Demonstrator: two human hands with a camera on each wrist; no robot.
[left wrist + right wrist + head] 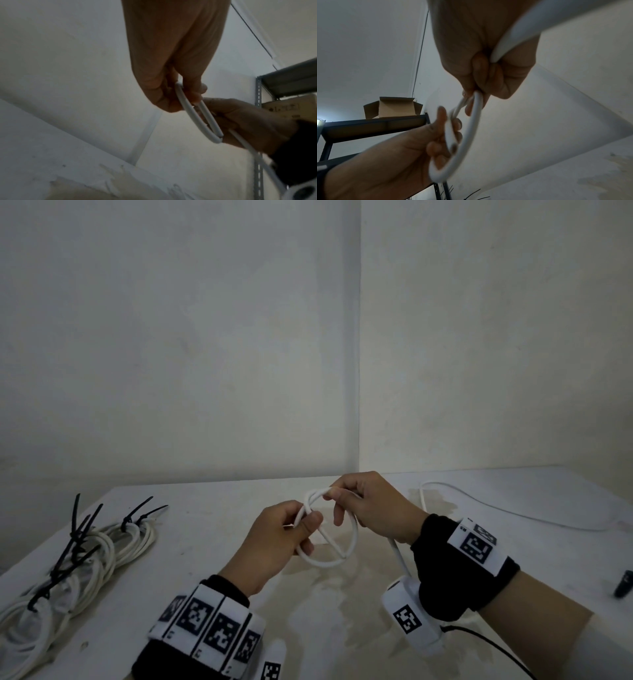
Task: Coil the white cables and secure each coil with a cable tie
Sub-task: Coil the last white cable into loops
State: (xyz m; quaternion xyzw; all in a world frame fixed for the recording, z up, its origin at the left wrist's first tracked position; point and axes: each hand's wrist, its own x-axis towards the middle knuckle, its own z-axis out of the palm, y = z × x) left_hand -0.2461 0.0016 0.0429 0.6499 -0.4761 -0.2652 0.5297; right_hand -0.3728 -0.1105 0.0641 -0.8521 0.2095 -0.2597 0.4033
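Head view showed my left hand [278, 534] and right hand [371, 508] both pinching the white cable [346, 556], fingers curled round its loops. I judged equal-sized loops, stacked flat, would coil best.

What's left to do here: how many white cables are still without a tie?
1: the white cable looped between left hand and right hand, its tail trailing right. The tied pile may hide others.
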